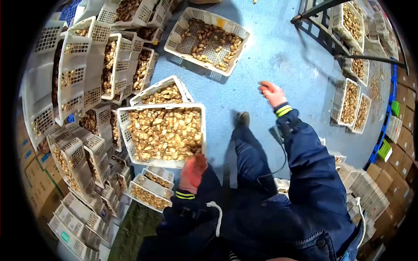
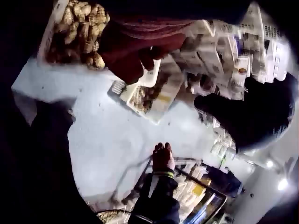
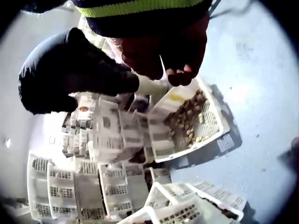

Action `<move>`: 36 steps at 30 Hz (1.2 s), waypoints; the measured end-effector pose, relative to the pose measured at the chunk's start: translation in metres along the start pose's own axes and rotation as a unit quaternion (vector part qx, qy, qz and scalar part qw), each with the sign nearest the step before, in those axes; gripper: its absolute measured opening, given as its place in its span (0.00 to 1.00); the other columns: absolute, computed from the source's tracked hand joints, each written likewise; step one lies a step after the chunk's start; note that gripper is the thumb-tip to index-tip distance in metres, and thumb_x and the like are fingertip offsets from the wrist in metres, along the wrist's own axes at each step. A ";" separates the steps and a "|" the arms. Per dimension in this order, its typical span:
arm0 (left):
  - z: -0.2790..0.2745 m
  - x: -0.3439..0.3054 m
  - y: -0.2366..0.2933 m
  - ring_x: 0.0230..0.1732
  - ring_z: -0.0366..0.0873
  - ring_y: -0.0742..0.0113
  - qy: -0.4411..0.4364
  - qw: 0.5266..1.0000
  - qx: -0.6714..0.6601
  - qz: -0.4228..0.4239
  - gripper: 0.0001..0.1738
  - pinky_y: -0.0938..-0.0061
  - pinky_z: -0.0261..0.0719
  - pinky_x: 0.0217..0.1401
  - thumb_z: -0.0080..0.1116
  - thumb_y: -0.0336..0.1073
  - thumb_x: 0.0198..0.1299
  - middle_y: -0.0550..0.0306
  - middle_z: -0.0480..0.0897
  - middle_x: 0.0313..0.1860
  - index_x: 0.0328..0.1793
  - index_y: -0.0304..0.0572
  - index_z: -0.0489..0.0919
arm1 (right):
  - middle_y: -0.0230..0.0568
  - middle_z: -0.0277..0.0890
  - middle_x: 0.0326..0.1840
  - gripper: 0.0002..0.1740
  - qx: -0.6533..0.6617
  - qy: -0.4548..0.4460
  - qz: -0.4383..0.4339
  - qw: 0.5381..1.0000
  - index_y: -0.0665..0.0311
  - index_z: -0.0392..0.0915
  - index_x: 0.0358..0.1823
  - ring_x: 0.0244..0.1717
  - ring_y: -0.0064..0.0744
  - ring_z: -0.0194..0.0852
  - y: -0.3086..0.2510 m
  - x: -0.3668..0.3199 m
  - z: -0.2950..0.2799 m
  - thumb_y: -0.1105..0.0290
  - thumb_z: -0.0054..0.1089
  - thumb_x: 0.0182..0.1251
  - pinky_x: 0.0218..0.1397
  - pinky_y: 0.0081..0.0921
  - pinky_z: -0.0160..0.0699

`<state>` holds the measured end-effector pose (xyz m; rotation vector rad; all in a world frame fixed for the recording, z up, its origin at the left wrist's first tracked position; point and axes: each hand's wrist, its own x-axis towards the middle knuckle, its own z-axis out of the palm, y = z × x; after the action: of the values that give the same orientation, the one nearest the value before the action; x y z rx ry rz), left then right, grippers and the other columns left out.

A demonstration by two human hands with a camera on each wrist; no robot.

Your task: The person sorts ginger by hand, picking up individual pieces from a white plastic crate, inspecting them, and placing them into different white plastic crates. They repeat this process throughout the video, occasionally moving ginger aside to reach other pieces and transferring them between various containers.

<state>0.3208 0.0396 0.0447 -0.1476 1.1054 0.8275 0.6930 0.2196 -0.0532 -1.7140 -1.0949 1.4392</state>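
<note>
My left hand (image 1: 193, 173), blurred, is at the lower right corner of a white crate (image 1: 203, 130) full of brown-and-tan lumpy pieces (image 1: 163, 132) that look like tubers or bulbs. It overlaps the crate's rim in the head view. In the left wrist view, the fingers of this hand (image 2: 135, 53) hang loosely bent beside the crate. Out over the blue floor, my right hand (image 1: 272, 93) is held away from the crates, fingers loosely curled with nothing in them. Ahead, another white crate (image 1: 174, 37) has a thin scatter of the same pieces.
Stacked white crates (image 1: 76, 78) line the left side. A dark metal frame (image 1: 320, 8) with filled crates stands at the upper right, with more crates (image 1: 348, 102) below it. Someone in dark clothes (image 3: 70, 70) is beyond my right hand. Blue floor (image 1: 278, 48) lies between.
</note>
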 end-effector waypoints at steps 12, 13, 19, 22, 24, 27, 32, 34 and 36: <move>0.101 0.032 0.033 0.54 0.69 0.60 0.067 0.994 -0.019 0.080 0.21 0.65 0.65 0.56 0.43 0.46 0.62 0.55 0.73 0.52 0.56 0.42 0.68 | 0.29 0.74 0.26 0.14 -0.090 -0.018 0.140 0.986 0.63 0.76 0.42 0.22 0.17 0.68 0.007 0.179 -0.150 0.66 0.52 0.57 0.24 0.16 0.67; 0.099 0.037 0.035 0.53 0.69 0.60 0.082 0.994 -0.027 0.069 0.21 0.65 0.66 0.56 0.43 0.47 0.63 0.55 0.73 0.53 0.55 0.43 0.69 | 0.29 0.74 0.26 0.14 -0.082 -0.036 0.148 0.985 0.62 0.77 0.43 0.22 0.18 0.68 0.004 0.205 -0.147 0.66 0.52 0.57 0.24 0.17 0.67; 0.139 0.113 0.035 0.54 0.70 0.61 0.090 0.990 -0.084 0.070 0.19 0.66 0.68 0.56 0.44 0.44 0.63 0.52 0.72 0.54 0.53 0.40 0.70 | 0.30 0.72 0.28 0.15 -0.115 -0.057 0.137 0.982 0.61 0.73 0.47 0.22 0.18 0.65 -0.012 0.352 -0.158 0.70 0.50 0.59 0.21 0.15 0.63; 0.150 0.137 0.014 0.56 0.69 0.58 0.049 0.987 -0.152 -0.003 0.18 0.63 0.68 0.57 0.45 0.44 0.62 0.50 0.72 0.55 0.52 0.40 0.72 | 0.28 0.71 0.28 0.16 -0.155 -0.023 0.149 0.976 0.62 0.72 0.49 0.22 0.18 0.66 -0.002 0.395 -0.182 0.69 0.52 0.58 0.20 0.15 0.63; 0.156 0.136 -0.002 0.53 0.71 0.56 0.122 0.977 -0.176 0.003 0.17 0.61 0.68 0.56 0.47 0.45 0.61 0.50 0.75 0.51 0.48 0.43 0.74 | 0.31 0.76 0.27 0.18 -0.228 0.002 0.160 0.960 0.58 0.74 0.48 0.22 0.20 0.72 0.013 0.425 -0.195 0.64 0.54 0.55 0.24 0.18 0.71; 0.148 0.154 -0.027 0.52 0.72 0.56 0.216 0.954 -0.208 0.029 0.15 0.61 0.68 0.56 0.48 0.46 0.60 0.50 0.75 0.51 0.43 0.44 0.75 | 0.38 0.78 0.31 0.24 -0.400 0.038 0.122 0.908 0.49 0.72 0.52 0.27 0.28 0.76 0.048 0.489 -0.208 0.55 0.55 0.52 0.34 0.26 0.74; 0.137 0.211 -0.076 0.52 0.71 0.60 0.277 0.939 -0.194 0.069 0.18 0.66 0.68 0.55 0.43 0.48 0.62 0.53 0.74 0.51 0.47 0.45 0.73 | 0.50 0.70 0.51 0.35 -0.515 0.020 0.092 0.852 0.46 0.64 0.59 0.54 0.47 0.67 0.129 0.656 -0.225 0.44 0.55 0.48 0.55 0.37 0.64; 0.135 0.237 -0.102 0.52 0.71 0.62 0.314 0.919 -0.224 0.085 0.19 0.67 0.68 0.54 0.42 0.48 0.63 0.54 0.74 0.51 0.51 0.45 0.71 | 0.51 0.71 0.50 0.38 -0.500 0.020 0.004 0.866 0.47 0.61 0.61 0.54 0.50 0.66 0.168 0.716 -0.231 0.42 0.55 0.48 0.57 0.39 0.61; 0.137 0.256 -0.126 0.51 0.71 0.63 0.291 0.907 -0.286 0.104 0.18 0.70 0.68 0.53 0.39 0.45 0.65 0.56 0.75 0.49 0.53 0.43 0.70 | 0.30 0.62 0.14 0.37 -0.424 -0.005 0.040 0.905 0.46 0.55 0.64 0.14 0.23 0.58 0.151 0.720 -0.206 0.50 0.58 0.54 0.16 0.26 0.60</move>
<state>0.5523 0.1515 -0.1398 -0.8247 1.4187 1.3391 0.9628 0.8026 -0.4667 -2.3391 -1.8488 1.0611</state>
